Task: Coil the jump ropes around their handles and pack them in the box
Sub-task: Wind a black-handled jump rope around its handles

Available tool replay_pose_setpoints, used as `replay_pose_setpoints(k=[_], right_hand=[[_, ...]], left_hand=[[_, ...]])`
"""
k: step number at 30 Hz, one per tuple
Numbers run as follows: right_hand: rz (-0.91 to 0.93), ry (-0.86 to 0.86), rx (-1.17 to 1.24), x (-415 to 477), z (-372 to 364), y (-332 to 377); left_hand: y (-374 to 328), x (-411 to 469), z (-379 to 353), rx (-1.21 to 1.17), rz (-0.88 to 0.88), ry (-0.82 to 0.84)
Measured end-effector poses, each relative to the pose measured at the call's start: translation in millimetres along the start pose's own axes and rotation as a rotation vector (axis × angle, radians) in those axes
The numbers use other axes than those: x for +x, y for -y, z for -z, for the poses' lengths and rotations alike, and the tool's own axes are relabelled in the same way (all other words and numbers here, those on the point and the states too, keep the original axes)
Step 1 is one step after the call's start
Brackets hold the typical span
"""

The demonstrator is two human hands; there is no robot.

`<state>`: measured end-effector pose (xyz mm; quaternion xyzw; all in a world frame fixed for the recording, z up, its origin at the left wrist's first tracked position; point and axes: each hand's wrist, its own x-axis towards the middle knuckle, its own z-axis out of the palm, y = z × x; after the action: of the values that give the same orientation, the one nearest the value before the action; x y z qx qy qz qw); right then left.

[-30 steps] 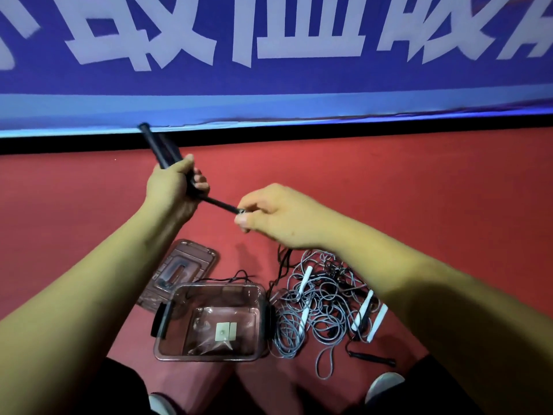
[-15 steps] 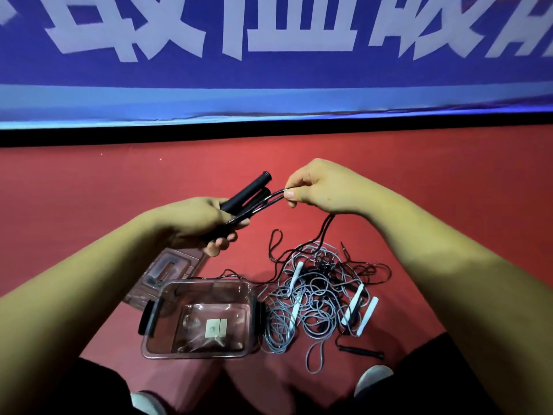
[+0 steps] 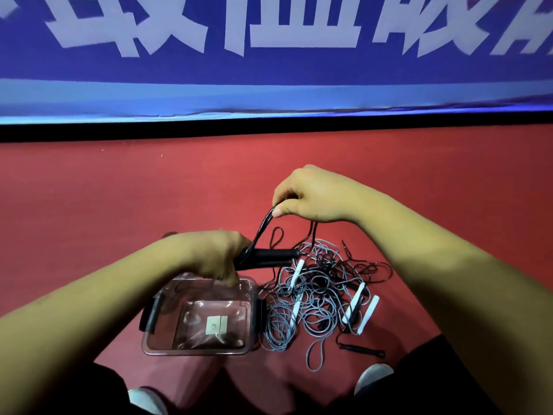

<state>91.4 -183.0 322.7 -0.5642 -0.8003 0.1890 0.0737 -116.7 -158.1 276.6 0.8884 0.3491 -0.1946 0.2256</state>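
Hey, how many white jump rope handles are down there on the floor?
4 white handles, all in the rope pile: one at its top left, one below that beside the box, and two side by side on its right. The tangle may hide more.

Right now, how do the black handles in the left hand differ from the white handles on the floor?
The black handles are gripped together in the left hand; the white handles lie scattered on the floor. The black handles' cord is pinched by the right hand; the white handles sit in a loose grey tangle. Both are slim rope handles.
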Motion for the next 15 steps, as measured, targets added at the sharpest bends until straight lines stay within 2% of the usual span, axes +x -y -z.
replay_pose_setpoints(k=[3, 7, 10, 15], right_hand=[[0.015, -0.047, 0.169, 8, -4, -8], [-0.047, -0.086, 0.42, 14, -13, -19], [-0.127, -0.081, 0.622, 15, -27, -21], [-0.245, -0.079, 0.906, 23, -47, -7]], left_hand=[[-15, -5, -10, 0.1, -0.079, -0.072], [-20, -14, -1, -0.234, -0.16, -0.201], [-19, -24, 11, -0.478, -0.146, -0.315], [-15, -30, 25, -0.631, -0.071, -0.489]])
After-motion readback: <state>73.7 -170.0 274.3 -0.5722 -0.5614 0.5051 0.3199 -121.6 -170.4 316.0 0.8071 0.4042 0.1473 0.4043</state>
